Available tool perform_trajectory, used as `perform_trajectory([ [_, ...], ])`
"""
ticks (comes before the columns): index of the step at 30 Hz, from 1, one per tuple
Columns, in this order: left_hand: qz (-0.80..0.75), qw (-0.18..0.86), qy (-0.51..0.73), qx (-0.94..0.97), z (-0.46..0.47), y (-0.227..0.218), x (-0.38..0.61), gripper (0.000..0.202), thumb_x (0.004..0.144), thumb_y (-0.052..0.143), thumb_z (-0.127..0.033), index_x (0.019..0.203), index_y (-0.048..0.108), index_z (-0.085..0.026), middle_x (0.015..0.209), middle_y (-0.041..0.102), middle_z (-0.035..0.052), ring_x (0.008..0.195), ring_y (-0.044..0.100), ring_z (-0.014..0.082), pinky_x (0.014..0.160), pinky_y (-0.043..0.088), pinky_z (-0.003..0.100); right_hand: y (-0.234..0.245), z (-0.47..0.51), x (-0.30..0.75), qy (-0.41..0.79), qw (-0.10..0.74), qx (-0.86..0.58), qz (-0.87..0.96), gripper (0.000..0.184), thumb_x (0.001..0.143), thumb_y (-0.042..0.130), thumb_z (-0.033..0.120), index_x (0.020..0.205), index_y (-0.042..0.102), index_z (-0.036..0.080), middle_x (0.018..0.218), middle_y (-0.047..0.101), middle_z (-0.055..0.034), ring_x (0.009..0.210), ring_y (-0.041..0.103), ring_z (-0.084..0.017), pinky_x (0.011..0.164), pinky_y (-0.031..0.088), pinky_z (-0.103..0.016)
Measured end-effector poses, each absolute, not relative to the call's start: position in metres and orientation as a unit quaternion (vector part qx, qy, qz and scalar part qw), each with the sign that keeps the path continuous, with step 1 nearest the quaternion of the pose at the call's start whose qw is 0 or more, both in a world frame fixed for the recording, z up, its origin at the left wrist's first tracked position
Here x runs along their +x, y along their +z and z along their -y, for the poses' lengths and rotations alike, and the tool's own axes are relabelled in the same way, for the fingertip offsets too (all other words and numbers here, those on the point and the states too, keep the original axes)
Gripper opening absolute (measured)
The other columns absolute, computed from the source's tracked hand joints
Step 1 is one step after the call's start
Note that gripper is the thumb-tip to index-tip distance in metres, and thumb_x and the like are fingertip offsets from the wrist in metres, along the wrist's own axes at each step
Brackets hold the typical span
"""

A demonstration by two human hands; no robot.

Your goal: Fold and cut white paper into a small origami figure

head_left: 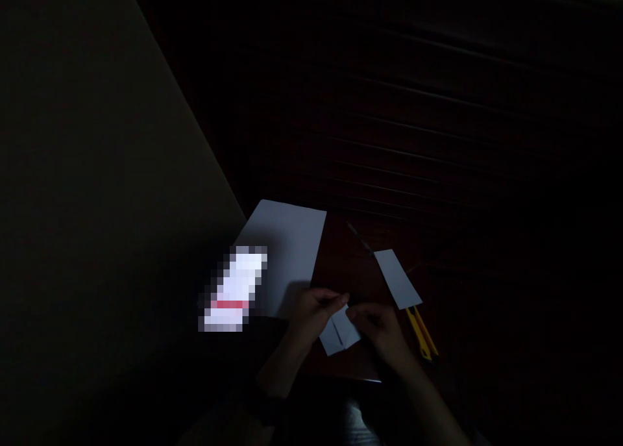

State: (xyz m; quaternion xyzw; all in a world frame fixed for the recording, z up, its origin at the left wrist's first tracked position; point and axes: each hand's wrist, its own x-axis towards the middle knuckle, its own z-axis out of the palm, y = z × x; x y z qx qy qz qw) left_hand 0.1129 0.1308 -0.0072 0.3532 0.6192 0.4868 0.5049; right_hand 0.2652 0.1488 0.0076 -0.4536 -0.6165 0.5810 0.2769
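Note:
The scene is very dark. My left hand point(314, 316) and my right hand point(382, 329) meet over a small folded piece of white paper point(341, 334), and both pinch it at its top edge with curled fingers. The paper rests low over a dark wooden table point(350, 264).
A large white sheet point(287, 251) lies to the left behind my hands. A narrow white paper strip point(396, 278) lies to the right, covering part of a pair of scissors with yellow handles point(421, 332). A blurred white and red item point(233, 290) sits at the left. A pale wall point(97, 173) fills the left side.

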Motion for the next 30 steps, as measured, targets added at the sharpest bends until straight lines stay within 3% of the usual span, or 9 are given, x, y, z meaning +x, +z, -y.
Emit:
perform_trajectory([
  [8,-0.633,0.507,0.492,0.318,-0.132,-0.007,0.11,0.029,0.06,0.07,-0.043,0.068,0.07,-0.015,0.061,0.067,0.0038,0.059,0.061,0.0175,0.052,0.042,0.024,0.012,-0.146,0.272,0.597,0.249,-0.449,0.616,0.028,0.08,0.051,0.035,0.068,0.069,0.016,0.065,0.065,-0.0014,0.061,0.056,-0.017,0.055,0.041,-0.025],
  [16,-0.66,0.43,0.554,0.27,-0.136,-0.003,0.09,0.028,0.059,0.071,-0.042,0.064,0.069,-0.014,0.057,0.063,-0.0006,0.055,0.057,0.0144,0.049,0.04,0.022,0.017,-0.153,0.293,0.587,0.214,-0.426,0.654,0.025,0.08,0.052,0.033,0.074,0.07,0.017,0.076,0.07,-0.0058,0.073,0.063,-0.021,0.069,0.047,-0.032],
  [19,-0.649,0.445,0.561,0.256,-0.135,-0.001,0.098,0.03,0.06,0.07,-0.044,0.068,0.069,-0.015,0.06,0.064,0.0001,0.058,0.059,0.0152,0.05,0.041,0.022,0.018,-0.153,0.289,0.558,0.28,-0.452,0.638,0.025,0.079,0.055,0.038,0.091,0.067,0.019,0.089,0.069,-0.0064,0.085,0.062,-0.022,0.076,0.046,-0.033],
  [21,-0.618,0.493,0.557,0.254,-0.134,0.0,0.108,0.032,0.063,0.067,-0.046,0.072,0.069,-0.015,0.062,0.065,0.0011,0.057,0.059,0.0153,0.05,0.043,0.022,0.015,-0.154,0.282,0.569,0.297,-0.45,0.62,0.037,0.076,0.06,0.039,0.107,0.06,0.02,0.096,0.067,-0.0066,0.088,0.06,-0.022,0.076,0.046,-0.032],
  [25,-0.58,0.538,0.555,0.259,-0.13,0.0,0.12,0.032,0.066,0.066,-0.045,0.076,0.069,-0.015,0.066,0.067,0.0026,0.06,0.061,0.0158,0.053,0.045,0.023,0.003,-0.159,0.278,0.53,0.32,-0.505,0.601,0.03,0.077,0.056,0.044,0.078,0.065,0.015,0.072,0.066,-0.0049,0.068,0.058,-0.019,0.06,0.044,-0.026],
  [30,-0.545,0.588,0.478,0.359,-0.126,-0.004,0.119,0.025,0.069,0.065,-0.037,0.081,0.069,-0.016,0.077,0.07,0.0057,0.071,0.063,0.0192,0.059,0.048,0.025,0.0,-0.166,0.291,0.501,0.321,-0.515,0.617,0.027,0.08,0.054,0.041,0.077,0.062,0.015,0.065,0.058,-0.0009,0.06,0.051,-0.014,0.053,0.037,-0.022],
])
